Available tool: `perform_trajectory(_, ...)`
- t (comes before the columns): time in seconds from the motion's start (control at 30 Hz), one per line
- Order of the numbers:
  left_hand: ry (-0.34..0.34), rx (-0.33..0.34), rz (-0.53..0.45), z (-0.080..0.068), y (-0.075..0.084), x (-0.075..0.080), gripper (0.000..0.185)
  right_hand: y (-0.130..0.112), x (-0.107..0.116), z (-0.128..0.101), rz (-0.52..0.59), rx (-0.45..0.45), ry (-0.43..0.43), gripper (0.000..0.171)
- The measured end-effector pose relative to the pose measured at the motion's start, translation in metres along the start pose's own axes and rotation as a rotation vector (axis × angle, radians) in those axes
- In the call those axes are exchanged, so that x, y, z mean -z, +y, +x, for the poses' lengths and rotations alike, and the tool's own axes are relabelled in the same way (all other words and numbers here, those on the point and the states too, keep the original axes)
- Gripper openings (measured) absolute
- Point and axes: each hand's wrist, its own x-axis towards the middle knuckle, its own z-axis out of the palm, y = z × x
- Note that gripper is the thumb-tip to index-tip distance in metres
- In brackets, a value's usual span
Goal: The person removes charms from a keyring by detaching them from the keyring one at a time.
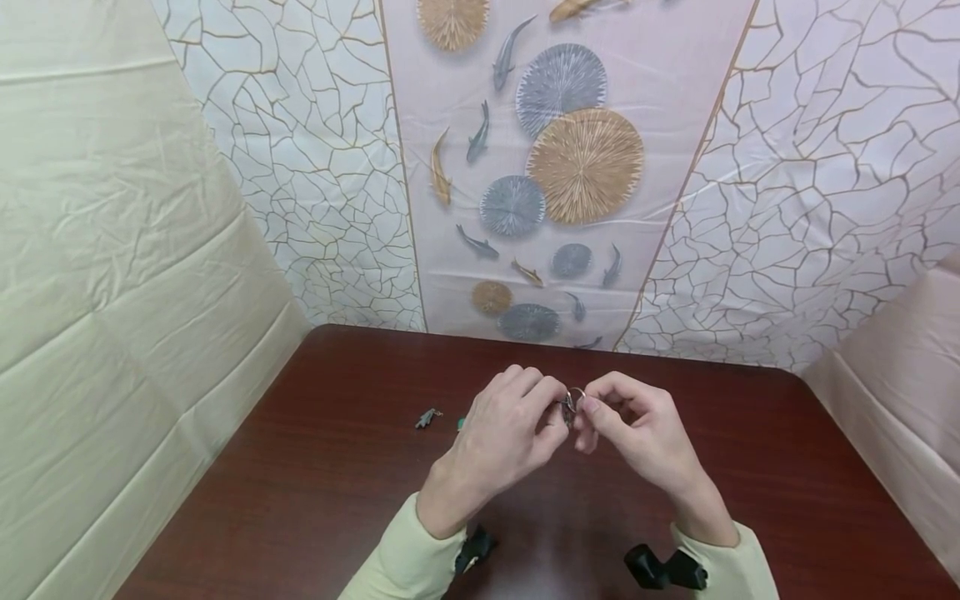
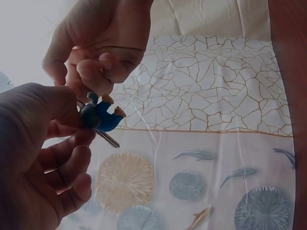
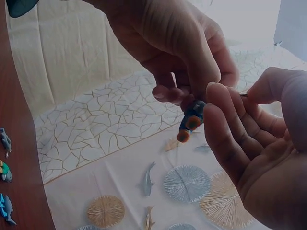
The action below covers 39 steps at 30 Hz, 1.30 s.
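Both the left hand (image 1: 504, 429) and right hand (image 1: 637, 429) pinch a key ring (image 1: 574, 398) carrying a blue figure charm (image 2: 101, 115) above the tabletop (image 1: 315, 467). To do this well, I judge, keep one grip steady on the ring while the other works the coil.

Head view: high, facing down-forward over surface (image 1: 315, 467). Wrist views: close, low, upward-facing from opposite sides; all share blue charm (image 2: 103, 116).

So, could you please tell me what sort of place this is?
Probably a small curtained-off work booth: a dark wooden table, patterned cloth backdrop with fish and discs, and plain cream sheets at the sides.
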Motion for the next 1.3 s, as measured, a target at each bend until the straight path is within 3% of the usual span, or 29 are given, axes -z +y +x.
perform_trajectory(0.23, 0.064, -0.012, -0.042, 0.001, 0.0, -0.003, 0.008, -0.003, 0.002, 0.0, -0.017, -0.012, 0.022, 0.018)
perform_trajectory(0.5, 0.022, -0.02, -0.12, 0.002, -0.001, -0.001, 0.003, -0.005, 0.003, 0.001, 0.036, -0.021, 0.019, 0.019)
perform_trajectory(0.77, 0.071, -0.197, -0.282, 0.005, -0.003, 0.003, 0.011, -0.006, 0.001, 0.0, 0.201, -0.012, -0.006, 0.018)
perform_trajectory(1.0, 0.055, -0.194, -0.421, 0.005, -0.002, 0.008, 0.015, -0.01, 0.0, -0.001, 0.355, 0.006, -0.105, 0.023)
perform_trajectory(1.13, 0.029, -0.168, -0.461, 0.004, -0.004, 0.009, 0.016, -0.011, 0.001, -0.003, 0.303, 0.078, -0.137, 0.028)
perform_trajectory(1.3, 0.019, -0.148, -0.446, 0.004, -0.006, 0.01, 0.018, -0.015, -0.007, -0.006, 0.121, 0.14, -0.055, 0.03)
